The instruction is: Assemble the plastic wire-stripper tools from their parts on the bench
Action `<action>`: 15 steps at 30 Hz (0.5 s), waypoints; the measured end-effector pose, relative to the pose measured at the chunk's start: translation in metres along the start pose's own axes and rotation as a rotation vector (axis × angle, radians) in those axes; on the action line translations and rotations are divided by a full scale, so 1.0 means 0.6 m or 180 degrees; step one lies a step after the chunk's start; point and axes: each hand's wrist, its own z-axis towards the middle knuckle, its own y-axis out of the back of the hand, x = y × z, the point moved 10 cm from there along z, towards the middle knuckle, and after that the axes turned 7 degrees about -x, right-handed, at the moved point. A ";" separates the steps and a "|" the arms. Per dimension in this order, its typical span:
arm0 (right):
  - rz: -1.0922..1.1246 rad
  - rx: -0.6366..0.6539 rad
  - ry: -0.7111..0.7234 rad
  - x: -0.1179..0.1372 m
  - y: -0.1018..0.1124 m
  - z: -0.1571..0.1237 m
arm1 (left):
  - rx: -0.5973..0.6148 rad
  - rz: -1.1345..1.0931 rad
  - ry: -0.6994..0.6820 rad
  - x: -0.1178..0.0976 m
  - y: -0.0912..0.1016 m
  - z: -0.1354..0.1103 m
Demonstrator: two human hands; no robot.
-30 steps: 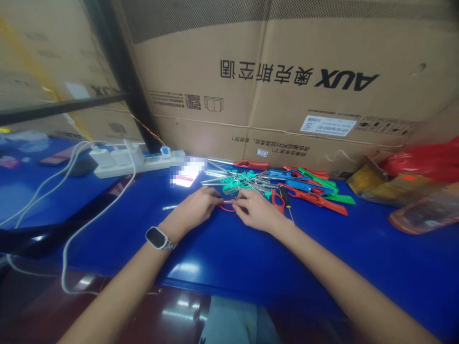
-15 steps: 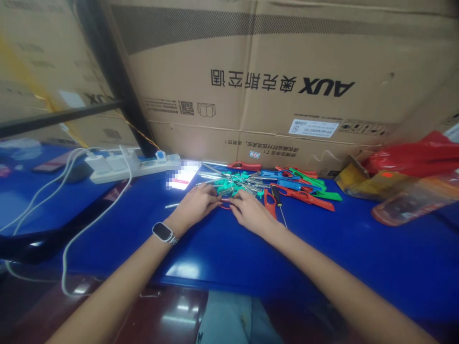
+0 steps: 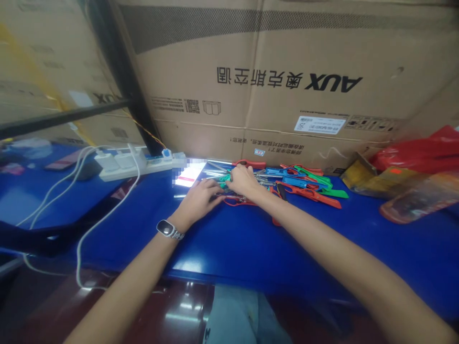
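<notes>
A heap of red, blue and green plastic-handled tools (image 3: pixel 297 184) with metal shafts lies on the blue table (image 3: pixel 229 239) against a big cardboard box. My right hand (image 3: pixel 243 180) reaches into the left end of the heap, fingers curled over green and metal pieces; what they grip is hidden. My left hand (image 3: pixel 199 201), with a watch on its wrist, rests just left of it, fingers bent and pressed on a red piece (image 3: pixel 238 202) lying on the table.
A lit phone (image 3: pixel 189 173) lies left of the heap. A white power strip (image 3: pixel 134 165) with chargers and trailing cables sits further left. Red and orange plastic bags (image 3: pixel 412 184) lie at the right. The large cardboard box (image 3: pixel 287 81) closes off the back.
My right hand has left the red piece and moved up and back into the tool heap. My left hand stayed by the red piece.
</notes>
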 end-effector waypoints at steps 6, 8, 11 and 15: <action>0.0089 -0.0008 -0.0192 -0.011 0.002 0.002 | -0.0230 -0.0074 -0.0006 0.001 0.011 -0.003; 0.0404 -0.0145 -0.0186 -0.017 0.016 -0.004 | -0.0464 -0.0257 0.0069 0.001 0.028 -0.005; 0.1331 -0.0292 -0.0061 -0.020 0.041 -0.030 | -0.0970 -0.0728 0.0146 -0.005 0.065 -0.003; 0.2575 -0.0113 0.0098 -0.022 0.051 -0.079 | -0.0838 -0.1059 -0.0251 -0.047 0.076 0.024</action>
